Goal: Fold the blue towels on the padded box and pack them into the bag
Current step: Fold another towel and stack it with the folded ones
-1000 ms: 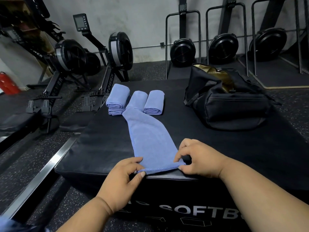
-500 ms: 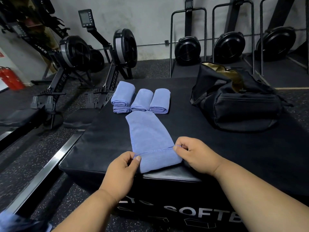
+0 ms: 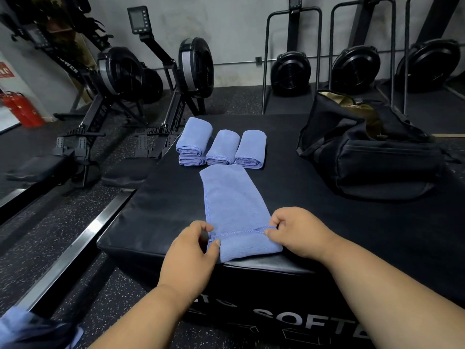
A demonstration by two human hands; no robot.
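Observation:
A long blue towel [image 3: 230, 202] lies flat on the black padded box [image 3: 352, 230], its near end turned over into a short fold. My left hand [image 3: 193, 250] pinches the left corner of that folded hem. My right hand [image 3: 297, 229] pinches the right corner. Beyond the flat towel, several rolled blue towels [image 3: 221, 147] sit in a row, the left one stacked on another. A black duffel bag [image 3: 370, 157] with a gold lining stands open at the box's back right.
Two rowing machines [image 3: 156, 79] stand on the rubber floor left of the box, and three more are stored upright against the back wall [image 3: 352, 66]. A red fire extinguisher [image 3: 22, 109] stands far left. A steel rail [image 3: 68, 250] runs along the floor.
Both hands lifted the towel's near edge and turned it over away from me, making a short fold. The fold has since grown slightly.

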